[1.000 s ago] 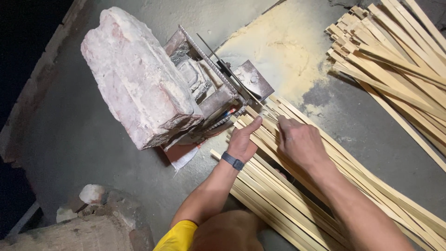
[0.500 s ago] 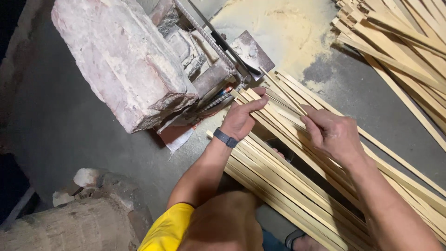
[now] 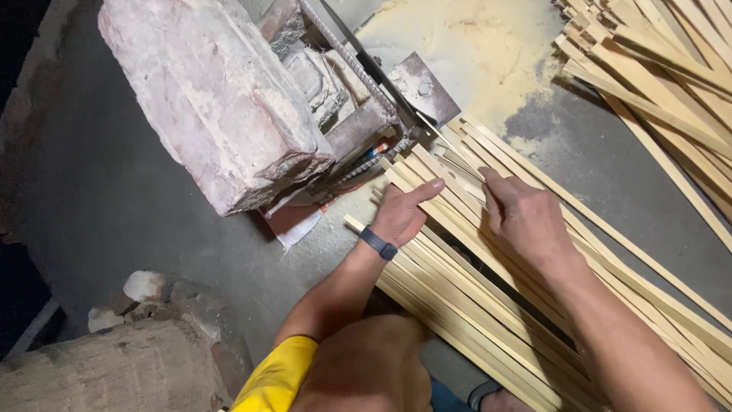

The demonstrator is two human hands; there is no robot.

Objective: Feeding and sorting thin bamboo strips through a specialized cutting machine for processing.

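Observation:
A bundle of long pale bamboo strips (image 3: 473,305) lies slanted across the grey floor in front of me. My left hand (image 3: 402,212), with a dark band on its wrist, rests on the strips' upper ends, thumb stretched out over them. My right hand (image 3: 526,221) lies on the same bundle a little to the right, fingers curled around a thin strip (image 3: 457,164) near its tip. Just beyond the strip ends sits a rusty metal cutting tool (image 3: 381,99) with a flat plate, weighted by a big pinkish stone block (image 3: 213,99).
A second heap of bamboo strips (image 3: 656,69) fills the top right corner. Yellow sawdust (image 3: 465,46) covers the floor behind the tool. Broken bricks and rubble (image 3: 145,297) lie at lower left. My knee (image 3: 366,366) and yellow sleeve (image 3: 274,378) are at the bottom.
My right hand has slid up the bundle toward the tool and closed on a thin strip. My left hand stays on the strip ends. The view has shifted slightly.

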